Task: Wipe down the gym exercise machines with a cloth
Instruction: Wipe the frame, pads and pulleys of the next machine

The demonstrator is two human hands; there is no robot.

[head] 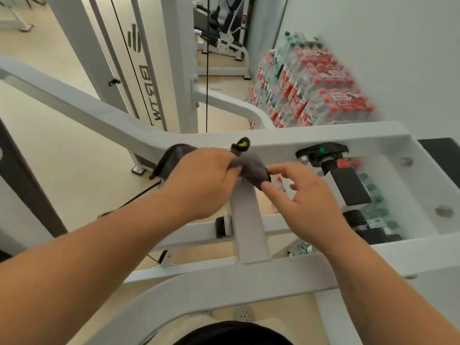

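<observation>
Cloth [251, 170] bunched in left hand [201, 180] atop white machine frame [249, 220]. Right hand [306, 202] spread, fingertips touching cloth. Risk: loose grip, cloth drops through frame.

I see the cloth [251, 170], a dark grey rag, bunched up and pressed against the white frame [286, 143] of the exercise machine where a short upright bar [249, 220] joins the cross beam. One loose end of it droops off the left of that joint while the rest sits crumpled on top of the bar. The machine itself is white-painted steel tubing, with black rubber stops bolted under the beam to the right.
</observation>
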